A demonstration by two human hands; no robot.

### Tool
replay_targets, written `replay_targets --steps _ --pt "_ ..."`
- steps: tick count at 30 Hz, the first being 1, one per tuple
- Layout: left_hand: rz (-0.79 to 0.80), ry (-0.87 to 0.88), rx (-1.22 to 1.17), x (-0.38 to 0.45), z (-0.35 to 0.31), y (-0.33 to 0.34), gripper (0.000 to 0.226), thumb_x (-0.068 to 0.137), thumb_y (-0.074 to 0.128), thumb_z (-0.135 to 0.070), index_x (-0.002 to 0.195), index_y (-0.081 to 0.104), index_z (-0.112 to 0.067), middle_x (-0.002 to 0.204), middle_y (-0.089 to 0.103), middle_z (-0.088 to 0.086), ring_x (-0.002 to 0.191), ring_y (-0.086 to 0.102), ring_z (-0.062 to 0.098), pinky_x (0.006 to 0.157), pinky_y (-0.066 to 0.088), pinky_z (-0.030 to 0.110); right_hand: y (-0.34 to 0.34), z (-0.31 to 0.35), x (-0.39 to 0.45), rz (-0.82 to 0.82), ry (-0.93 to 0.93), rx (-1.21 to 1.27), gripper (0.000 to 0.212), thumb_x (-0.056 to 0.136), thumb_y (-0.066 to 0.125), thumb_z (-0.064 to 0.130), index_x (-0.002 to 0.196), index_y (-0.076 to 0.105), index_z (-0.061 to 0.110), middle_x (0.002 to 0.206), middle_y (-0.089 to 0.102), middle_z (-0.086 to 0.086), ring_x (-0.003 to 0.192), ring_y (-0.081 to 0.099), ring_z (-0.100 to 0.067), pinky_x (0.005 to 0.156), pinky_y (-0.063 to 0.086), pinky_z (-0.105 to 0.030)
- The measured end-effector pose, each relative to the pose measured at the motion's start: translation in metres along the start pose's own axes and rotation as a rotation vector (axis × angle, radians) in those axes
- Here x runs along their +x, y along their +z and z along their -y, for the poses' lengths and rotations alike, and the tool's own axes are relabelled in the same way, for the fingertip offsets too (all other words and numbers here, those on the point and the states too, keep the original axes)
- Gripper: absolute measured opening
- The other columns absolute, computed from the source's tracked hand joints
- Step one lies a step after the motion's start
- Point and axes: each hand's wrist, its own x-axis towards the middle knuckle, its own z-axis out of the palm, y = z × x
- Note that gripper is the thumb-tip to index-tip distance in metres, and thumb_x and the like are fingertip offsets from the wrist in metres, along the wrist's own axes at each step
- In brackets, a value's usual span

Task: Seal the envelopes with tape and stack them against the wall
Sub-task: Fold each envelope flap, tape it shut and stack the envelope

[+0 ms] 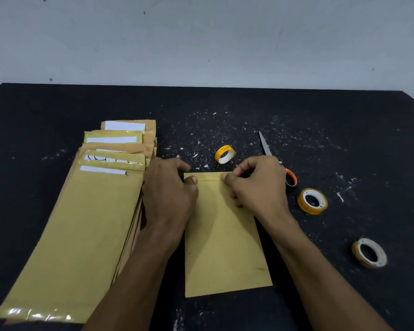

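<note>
A single brown envelope (222,249) lies flat on the black table in front of me, its folded flap at the far end. My left hand (167,189) grips the flap's left corner, thumb on top. My right hand (256,182) pinches the flap's right part with thumb and fingertips. A stack of several brown envelopes (81,223), some showing white slips and tape, lies to the left. Three tape rolls sit nearby: a yellow roll (225,154) beyond the envelope, a clear roll (312,201) to the right, and another roll (369,253) farther right.
Scissors (265,146) with an orange handle (291,177) lie behind my right hand. White scraps and specks are scattered over the black table (344,130). A pale wall (201,39) rises behind the table's far edge.
</note>
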Motion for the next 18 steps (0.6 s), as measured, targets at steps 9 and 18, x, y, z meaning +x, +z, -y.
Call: replay_targets --steps 9,18 --pt "0.030 0.021 0.019 0.0005 -0.0004 -0.0005 0.022 0.083 0.076 -0.018 0.106 0.075 -0.020 0.113 0.060 0.005 0.098 0.058 0.018 0.082 0.044 0.026 -0.0010 0.0015 -0.0020 0.017 0.059 0.046 0.015 0.082 0.074 0.001 0.069 0.066 0.002 0.054 0.067 -0.009 0.038 0.063 -0.015 0.040 0.051 -0.021" --pt "0.085 0.037 0.037 0.0037 0.0002 -0.0020 0.021 0.085 0.075 -0.020 0.107 0.074 -0.018 0.114 0.057 0.007 0.099 0.059 0.023 0.084 0.048 0.033 -0.0021 -0.0014 -0.0038 -0.019 0.066 0.105 0.027 0.081 0.077 -0.002 0.089 0.054 0.009 0.079 0.068 -0.014 0.045 0.068 -0.017 0.053 0.061 -0.042"
